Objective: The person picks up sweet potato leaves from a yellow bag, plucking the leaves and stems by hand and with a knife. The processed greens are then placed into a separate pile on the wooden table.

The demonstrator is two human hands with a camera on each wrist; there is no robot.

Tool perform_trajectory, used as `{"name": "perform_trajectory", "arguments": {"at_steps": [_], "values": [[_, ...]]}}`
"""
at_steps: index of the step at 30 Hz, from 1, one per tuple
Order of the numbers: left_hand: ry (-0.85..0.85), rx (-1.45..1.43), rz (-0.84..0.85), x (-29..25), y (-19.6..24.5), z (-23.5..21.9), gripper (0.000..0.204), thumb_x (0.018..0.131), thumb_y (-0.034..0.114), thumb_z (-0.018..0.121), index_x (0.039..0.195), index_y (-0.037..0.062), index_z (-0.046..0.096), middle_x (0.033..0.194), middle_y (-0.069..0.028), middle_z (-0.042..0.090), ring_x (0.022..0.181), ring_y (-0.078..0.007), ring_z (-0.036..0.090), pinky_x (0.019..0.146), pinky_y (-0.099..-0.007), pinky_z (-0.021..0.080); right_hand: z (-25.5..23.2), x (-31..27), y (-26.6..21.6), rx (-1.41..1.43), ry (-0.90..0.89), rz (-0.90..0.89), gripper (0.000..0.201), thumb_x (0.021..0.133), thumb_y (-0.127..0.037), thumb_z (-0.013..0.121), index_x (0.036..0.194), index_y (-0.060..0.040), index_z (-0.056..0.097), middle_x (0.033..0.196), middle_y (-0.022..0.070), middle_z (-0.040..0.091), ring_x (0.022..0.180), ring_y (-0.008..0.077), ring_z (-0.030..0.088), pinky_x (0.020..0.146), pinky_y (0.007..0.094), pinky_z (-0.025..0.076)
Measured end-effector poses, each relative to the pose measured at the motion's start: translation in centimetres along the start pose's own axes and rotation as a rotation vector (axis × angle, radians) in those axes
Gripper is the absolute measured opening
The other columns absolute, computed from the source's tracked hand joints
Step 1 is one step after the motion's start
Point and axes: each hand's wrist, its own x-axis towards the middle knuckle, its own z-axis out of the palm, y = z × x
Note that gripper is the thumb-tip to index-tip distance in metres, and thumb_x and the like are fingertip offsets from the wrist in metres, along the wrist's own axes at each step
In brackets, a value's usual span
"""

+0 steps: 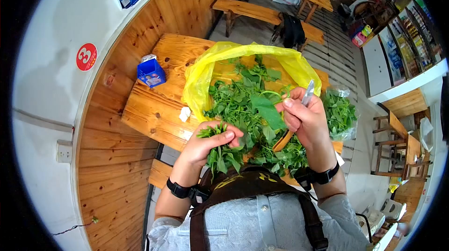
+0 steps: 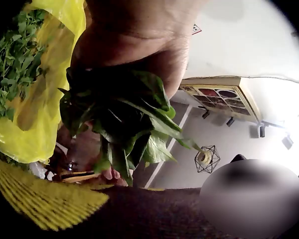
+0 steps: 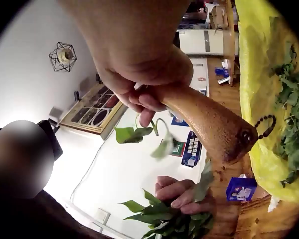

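Observation:
My left hand (image 1: 208,144) grips a bunch of leafy greens (image 1: 223,160); its leaves hang below the palm in the left wrist view. To the right, my right hand (image 1: 306,119) holds a knife (image 1: 282,142), its wooden handle pointing down toward me and its silvery blade up past the fingers. Thumb and forefinger of that same hand pinch a green stem with a broad leaf (image 1: 267,111). A beaded loop (image 3: 267,126) hangs from the handle's end. Under both hands, loose greens (image 1: 241,94) lie heaped on an open yellow plastic bag (image 1: 199,85).
The bag spreads over a wooden table (image 1: 154,113) beside a wood-panelled wall. A blue box (image 1: 151,73) and a crumpled white tissue (image 1: 185,114) are at its left. A clear bag of greens (image 1: 340,113) sits at the right. Behind is a bench (image 1: 252,11) with a black backpack (image 1: 291,30).

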Motion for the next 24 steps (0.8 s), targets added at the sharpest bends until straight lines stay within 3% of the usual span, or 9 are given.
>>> {"name": "perform_trajectory", "arguments": {"at_steps": [3, 6, 9, 10, 14, 17, 21, 22, 24], "values": [[0.010, -0.149, 0.028, 0.1, -0.1, 0.2, 0.026, 0.087, 0.020, 0.069, 0.100, -0.0030, 0.068, 0.083, -0.0098, 0.068, 0.077, -0.0151, 0.063, 0.073, -0.0266, 0.050, 0.3, -0.3, 0.0, -0.070, -0.007, 0.011, 0.013, 0.087, -0.006, 0.065, 0.094, -0.0001, 0.056, 0.078, 0.0152, 0.068, 0.046, 0.0052, 0.046, 0.042, 0.0207, 0.035], [0.025, -0.178, 0.015, 0.3, 0.1, 0.7, 0.032, 0.087, 0.022, 0.069, 0.105, -0.0034, 0.065, 0.091, -0.0111, 0.068, 0.079, -0.0157, 0.064, 0.074, -0.0286, 0.052, 0.9, -1.2, -0.1, -0.288, -0.093, -0.054, 0.012, 0.086, -0.006, 0.067, 0.093, -0.0013, 0.060, 0.080, 0.0113, 0.068, 0.048, 0.0066, 0.050, 0.046, 0.0212, 0.040], [-0.012, -0.289, -0.029, 1.0, 0.0, 1.8, 0.036, 0.089, 0.026, 0.067, 0.109, -0.0031, 0.063, 0.097, -0.0106, 0.068, 0.083, -0.0166, 0.065, 0.076, -0.0303, 0.053, 2.3, -2.1, 0.8, -0.939, -0.209, -0.664, 0.015, 0.081, -0.006, 0.070, 0.095, -0.0061, 0.066, 0.085, 0.0079, 0.068, 0.052, 0.0098, 0.052, 0.050, 0.0243, 0.045], [0.013, -0.296, -0.017, 1.2, -0.3, 2.0, 0.036, 0.090, 0.027, 0.067, 0.109, -0.0029, 0.062, 0.098, -0.0105, 0.068, 0.084, -0.0167, 0.065, 0.077, -0.0303, 0.054, 2.6, -1.8, 1.8, -1.047, -0.186, -0.882, 0.023, 0.076, -0.006, 0.074, 0.098, -0.0118, 0.069, 0.092, 0.0029, 0.065, 0.062, 0.0122, 0.057, 0.054, 0.0262, 0.048], [0.003, -0.259, 0.049, 1.3, 0.0, 2.7, 0.030, 0.090, 0.023, 0.066, 0.108, -0.0004, 0.061, 0.100, -0.0083, 0.066, 0.088, -0.0163, 0.064, 0.079, -0.0299, 0.054, 2.6, -3.5, 1.4, -1.392, -0.197, -0.810, 0.033, 0.073, -0.011, 0.078, 0.104, -0.0113, 0.067, 0.099, 0.0006, 0.056, 0.073, 0.0158, 0.061, 0.058, 0.0271, 0.050], [0.038, -0.247, 0.067, 1.1, 0.6, 3.3, 0.023, 0.090, 0.019, 0.067, 0.104, 0.0015, 0.061, 0.098, -0.0071, 0.065, 0.091, -0.0165, 0.062, 0.081, -0.0307, 0.052, 2.3, -3.8, 1.2, -1.157, -0.262, -0.712, 0.040, 0.074, -0.017, 0.079, 0.111, -0.0109, 0.063, 0.101, 0.0042, 0.056, 0.071, 0.0194, 0.059, 0.059, 0.0280, 0.050], [0.026, -0.167, 0.160, 1.3, 0.8, 2.7, 0.018, 0.089, 0.013, 0.068, 0.104, 0.0033, 0.063, 0.100, -0.0088, 0.067, 0.095, -0.0156, 0.061, 0.082, -0.0302, 0.050, 0.1, -3.5, 0.4, -0.860, -0.162, -0.628, 0.031, 0.088, -0.021, 0.069, 0.112, -0.0046, 0.058, 0.100, 0.0107, 0.055, 0.080, 0.0196, 0.059, 0.062, 0.0274, 0.048], [0.067, -0.131, 0.193, 1.3, 0.6, 2.8, 0.019, 0.088, 0.013, 0.069, 0.103, 0.0033, 0.063, 0.099, -0.0090, 0.067, 0.094, -0.0153, 0.061, 0.082, -0.0302, 0.050, 0.5, -4.1, 0.0, -0.781, -0.011, -0.496, 0.021, 0.093, -0.018, 0.062, 0.105, -0.0008, 0.060, 0.090, 0.0105, 0.057, 0.076, 0.0172, 0.059, 0.062, 0.0267, 0.046], [0.131, 0.026, 0.277, 1.3, 0.6, 2.9, 0.019, 0.087, 0.012, 0.070, 0.102, 0.0027, 0.065, 0.097, -0.0085, 0.068, 0.092, -0.0143, 0.062, 0.081, -0.0301, 0.050, 1.2, -3.9, -1.1, -0.869, 0.028, -0.401, 0.017, 0.093, -0.016, 0.061, 0.098, 0.0002, 0.061, 0.080, 0.0095, 0.058, 0.070, 0.0163, 0.058, 0.060, 0.0271, 0.045]]}}
